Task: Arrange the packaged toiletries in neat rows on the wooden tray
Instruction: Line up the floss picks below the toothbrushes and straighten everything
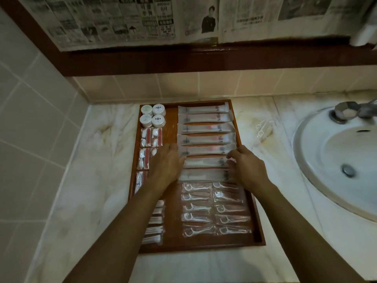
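Note:
A wooden tray [204, 245] lies on the marble counter. Long toothbrush packets [204, 118] fill its upper right in a stacked row. Below them sit two columns of wrapped floss picks [196, 207]. Round white containers [153, 116] and red-and-white packets [151, 136] line the left side. My left hand [168, 164] touches the left end of a lower toothbrush packet [204, 162] with straight fingers. My right hand [244, 162] touches its right end, fingers lightly bent. My left forearm hides part of the left column.
Loose floss picks [263, 127] lie on the counter right of the tray. A white sink [336, 160] with a metal tap [346, 113] is at the right. Tiled walls close the left and back; newspaper covers the mirror frame above.

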